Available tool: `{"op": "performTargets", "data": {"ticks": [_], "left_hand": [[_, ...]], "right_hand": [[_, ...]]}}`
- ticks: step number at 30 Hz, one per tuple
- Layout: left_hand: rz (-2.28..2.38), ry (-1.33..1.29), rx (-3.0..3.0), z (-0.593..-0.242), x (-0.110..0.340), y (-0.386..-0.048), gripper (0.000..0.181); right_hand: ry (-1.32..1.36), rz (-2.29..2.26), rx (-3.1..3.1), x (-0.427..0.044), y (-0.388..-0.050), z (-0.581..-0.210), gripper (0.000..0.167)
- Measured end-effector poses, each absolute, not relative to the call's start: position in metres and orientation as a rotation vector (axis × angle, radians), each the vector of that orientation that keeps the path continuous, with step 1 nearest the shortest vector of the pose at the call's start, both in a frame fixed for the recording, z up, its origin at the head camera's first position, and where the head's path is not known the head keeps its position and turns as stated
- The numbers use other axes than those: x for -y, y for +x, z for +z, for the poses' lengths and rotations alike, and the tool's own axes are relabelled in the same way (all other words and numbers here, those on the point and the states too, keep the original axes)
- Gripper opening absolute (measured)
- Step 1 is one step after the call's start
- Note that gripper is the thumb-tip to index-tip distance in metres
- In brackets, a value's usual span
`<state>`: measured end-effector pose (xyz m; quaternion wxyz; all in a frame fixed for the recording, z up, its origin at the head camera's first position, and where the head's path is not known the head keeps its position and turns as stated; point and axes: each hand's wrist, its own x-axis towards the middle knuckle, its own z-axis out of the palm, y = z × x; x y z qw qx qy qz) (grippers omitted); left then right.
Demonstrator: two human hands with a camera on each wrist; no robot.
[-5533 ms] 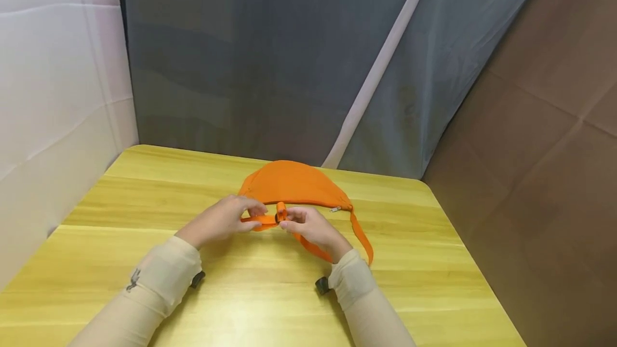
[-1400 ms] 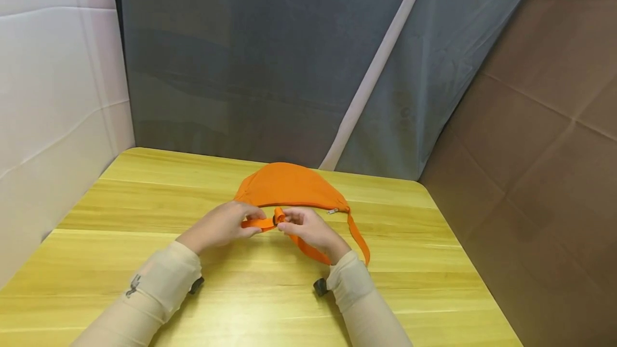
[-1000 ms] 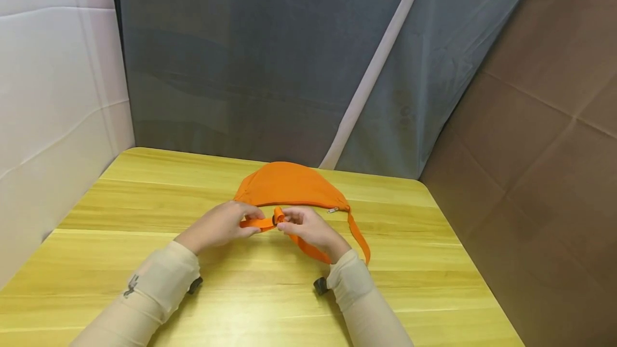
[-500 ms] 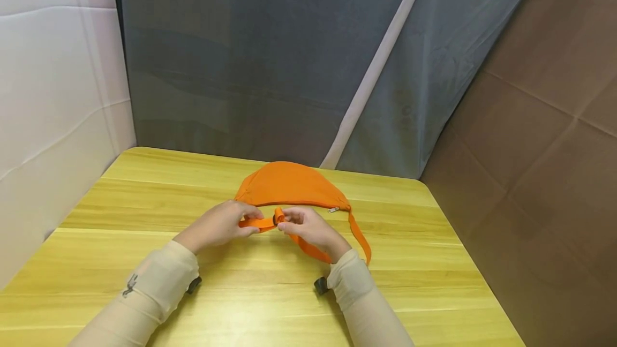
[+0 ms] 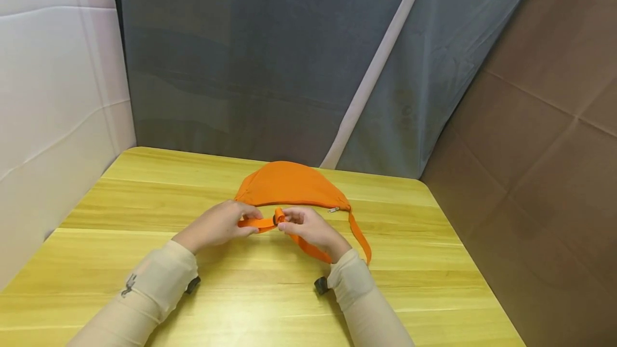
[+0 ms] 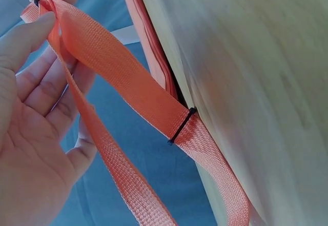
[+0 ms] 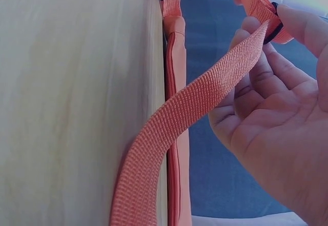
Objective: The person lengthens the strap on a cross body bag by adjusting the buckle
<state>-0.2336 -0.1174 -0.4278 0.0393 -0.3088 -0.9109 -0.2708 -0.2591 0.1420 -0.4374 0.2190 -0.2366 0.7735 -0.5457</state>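
An orange waist bag (image 5: 291, 183) lies on the table, its curved edge facing away and a silver zipper pull (image 5: 333, 209) at its right end. My left hand (image 5: 219, 224) pinches the orange strap (image 5: 257, 224) between thumb and fingers, just left of a black slider buckle (image 7: 274, 26). On the other side, my right hand (image 5: 313, 227) pinches the strap at that buckle, where a short loop of webbing (image 5: 279, 213) sticks up. Both hands hold this part above the table. A second black strap fitting (image 6: 182, 126) shows lower along the webbing in the left wrist view.
The wooden table (image 5: 250, 299) has rounded far corners. A grey cloth (image 5: 270, 58) hangs behind it, a white cloth (image 5: 53, 95) at left and a brown cloth (image 5: 540, 165) at right. The strap's right stretch (image 5: 360, 240) curves down beside my right wrist.
My left hand has slid very slightly left, away from the buckle. The webbing loop stands a little lower than several seconds ago. Bag and right hand have hardly moved.
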Motion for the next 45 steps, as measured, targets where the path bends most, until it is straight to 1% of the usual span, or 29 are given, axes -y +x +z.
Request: {"op": "performTargets", "data": {"ticks": [7, 28, 45], "left_hand": [[-0.829, -0.948, 2.801, -0.4276, 0.1194, -0.2334, 0.025], [-0.838, -0.926, 2.808, -0.4281, 0.121, -0.2334, 0.024], [-0.83, -0.919, 2.82, -0.4256, 0.1223, -0.2331, 0.023]], "right_hand": [[-0.639, -1.503, -2.153, -0.1437, -0.2587, -0.4383, 0.032], [-0.647, -1.497, -2.158, -0.1452, -0.2593, -0.4377, 0.032], [-0.64, -1.485, -2.167, -0.1465, -0.2589, -0.4355, 0.037]]}}
